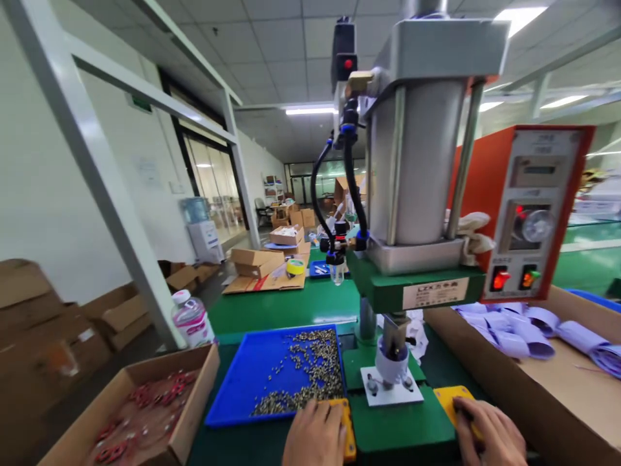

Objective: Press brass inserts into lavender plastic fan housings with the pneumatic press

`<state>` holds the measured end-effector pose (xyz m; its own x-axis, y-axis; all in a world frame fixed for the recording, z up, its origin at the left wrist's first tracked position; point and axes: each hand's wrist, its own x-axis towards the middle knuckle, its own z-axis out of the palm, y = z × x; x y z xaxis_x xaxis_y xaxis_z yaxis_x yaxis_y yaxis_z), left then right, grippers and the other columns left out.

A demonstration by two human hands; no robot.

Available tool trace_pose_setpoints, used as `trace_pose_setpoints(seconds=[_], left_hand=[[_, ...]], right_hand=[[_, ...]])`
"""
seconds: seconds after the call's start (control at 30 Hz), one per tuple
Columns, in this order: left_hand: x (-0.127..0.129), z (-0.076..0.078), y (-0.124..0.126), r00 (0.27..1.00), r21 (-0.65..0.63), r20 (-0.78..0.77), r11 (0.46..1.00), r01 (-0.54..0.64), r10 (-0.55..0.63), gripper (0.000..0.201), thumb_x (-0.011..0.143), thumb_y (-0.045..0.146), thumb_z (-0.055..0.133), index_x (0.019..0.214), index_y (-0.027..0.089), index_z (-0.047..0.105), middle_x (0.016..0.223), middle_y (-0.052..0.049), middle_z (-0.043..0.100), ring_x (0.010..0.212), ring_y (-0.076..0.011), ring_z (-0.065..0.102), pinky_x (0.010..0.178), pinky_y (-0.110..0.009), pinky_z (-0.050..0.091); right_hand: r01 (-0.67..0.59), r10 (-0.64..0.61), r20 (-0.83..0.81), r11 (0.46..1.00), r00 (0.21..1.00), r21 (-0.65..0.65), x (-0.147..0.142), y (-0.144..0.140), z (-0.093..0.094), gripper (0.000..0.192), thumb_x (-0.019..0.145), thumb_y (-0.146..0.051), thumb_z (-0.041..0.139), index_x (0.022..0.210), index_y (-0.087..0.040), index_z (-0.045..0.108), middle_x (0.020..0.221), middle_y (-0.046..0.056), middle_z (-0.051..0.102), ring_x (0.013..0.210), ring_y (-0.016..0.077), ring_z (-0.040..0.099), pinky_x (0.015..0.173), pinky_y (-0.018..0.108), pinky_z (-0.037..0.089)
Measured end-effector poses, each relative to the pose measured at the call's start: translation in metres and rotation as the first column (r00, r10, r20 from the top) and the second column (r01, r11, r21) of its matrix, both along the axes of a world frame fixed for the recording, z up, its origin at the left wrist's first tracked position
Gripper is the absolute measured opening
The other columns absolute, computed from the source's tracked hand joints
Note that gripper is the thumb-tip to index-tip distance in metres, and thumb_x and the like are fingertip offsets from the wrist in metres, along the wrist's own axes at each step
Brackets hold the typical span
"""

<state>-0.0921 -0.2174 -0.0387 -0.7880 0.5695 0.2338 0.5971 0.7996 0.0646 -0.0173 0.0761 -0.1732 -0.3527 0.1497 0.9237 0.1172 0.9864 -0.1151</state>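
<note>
My left hand (313, 435) is curled over a yellow push-button box (348, 430), left of the green press base (400, 424). On the base's other side, my right hand (489, 430) grips a second yellow button box (452, 396). The buttons are hidden under my fingers. Between my hands stands a pneumatic press (417, 162). Its ram (395, 329) reaches down into a white ring-shaped piece (392, 364), which sits over a bolted white plate (391, 387). Whether the ram touches a part inside the ring cannot be seen.
A blue tray (242, 382) with many small metal parts (317, 356) lies left of the press. Further left, a cardboard box (204, 395) holds red pieces. Right, a carton (490, 382) holds curled lilac strips (514, 330), below an orange control box (528, 213).
</note>
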Motion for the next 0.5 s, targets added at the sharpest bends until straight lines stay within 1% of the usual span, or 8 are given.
trace_pose_setpoints(seconds=[0.03,0.1,0.17,0.23,0.3,0.37,0.43,0.5], left_hand=[[-0.005,0.01,0.003,0.998,0.021,0.065,1.0,-0.015,0.014,0.03,0.091,0.021,0.041,0.106,0.029,0.066,0.104,-0.002,0.071,0.1,-0.0204,0.062,0.09,-0.034,0.048],[-0.02,0.027,0.012,0.985,0.014,0.146,0.995,-0.097,0.094,0.028,0.092,0.023,0.04,0.103,0.027,0.065,0.104,-0.002,0.069,0.101,-0.0196,0.061,0.091,-0.033,0.047],[-0.04,0.037,0.022,0.977,-0.071,0.16,0.989,-0.128,0.138,0.026,0.09,0.023,0.043,0.106,0.024,0.063,0.108,-0.005,0.068,0.105,-0.0207,0.06,0.092,-0.033,0.047],[-0.059,0.037,0.033,0.975,-0.142,0.173,0.983,-0.119,0.143,0.025,0.085,0.022,0.05,0.106,0.019,0.064,0.11,-0.009,0.067,0.106,-0.0242,0.061,0.089,-0.034,0.049],[-0.07,0.033,0.042,0.972,-0.175,0.195,0.98,-0.096,0.13,0.024,0.083,0.017,0.05,0.1,0.015,0.066,0.108,-0.013,0.068,0.103,-0.0266,0.064,0.085,-0.035,0.051],[-0.073,0.028,0.049,0.97,-0.195,0.216,0.978,-0.07,0.112,0.028,0.084,0.011,0.043,0.095,0.014,0.069,0.105,-0.014,0.069,0.1,-0.0269,0.066,0.083,-0.036,0.052],[-0.07,0.027,0.053,0.965,-0.21,0.233,0.975,-0.07,0.119,0.034,0.083,0.007,0.038,0.094,0.013,0.07,0.104,-0.016,0.07,0.1,-0.0285,0.066,0.082,-0.038,0.053],[-0.066,0.028,0.055,0.955,-0.222,0.258,0.971,-0.088,0.146,0.035,0.08,0.004,0.04,0.097,0.01,0.07,0.106,-0.02,0.069,0.102,-0.0324,0.065,0.083,-0.043,0.053]], right_hand=[[0.0,0.0,-0.01,1.0,1.0,-0.019,0.001,-0.003,0.002,0.022,0.09,-0.035,0.047,0.095,-0.018,0.061,0.083,0.007,0.07,0.077,0.0235,0.063,0.078,0.038,0.045],[0.002,-0.003,-0.032,0.999,0.999,-0.054,0.001,-0.008,0.006,0.025,0.092,-0.037,0.044,0.093,-0.018,0.061,0.083,0.007,0.069,0.078,0.024,0.062,0.078,0.039,0.045],[0.009,-0.013,-0.052,0.997,0.999,-0.078,-0.001,-0.012,0.008,0.027,0.093,-0.036,0.041,0.097,-0.017,0.059,0.087,0.009,0.067,0.08,0.0245,0.062,0.077,0.038,0.046],[0.027,-0.036,-0.078,0.994,0.996,-0.106,-0.004,-0.013,0.006,0.032,0.092,-0.036,0.038,0.108,-0.014,0.057,0.094,0.013,0.065,0.082,0.0257,0.062,0.074,0.038,0.048],[0.046,-0.056,-0.07,0.99,0.996,-0.135,-0.007,-0.009,0.001,0.039,0.091,-0.035,0.04,0.12,-0.011,0.051,0.102,0.017,0.061,0.084,0.0267,0.062,0.069,0.037,0.05],[0.042,-0.05,-0.05,0.99,0.998,-0.137,-0.01,-0.002,-0.007,0.045,0.089,-0.033,0.044,0.127,-0.011,0.046,0.107,0.018,0.058,0.082,0.0265,0.063,0.065,0.036,0.051],[0.026,-0.031,-0.043,0.994,0.999,-0.107,-0.012,0.005,-0.015,0.048,0.087,-0.03,0.047,0.131,-0.013,0.042,0.107,0.017,0.058,0.081,0.0261,0.064,0.064,0.035,0.052],[0.026,-0.03,-0.044,0.996,0.999,-0.085,-0.013,0.008,-0.018,0.048,0.087,-0.031,0.047,0.132,-0.015,0.042,0.105,0.016,0.059,0.08,0.0269,0.065,0.063,0.036,0.052]])
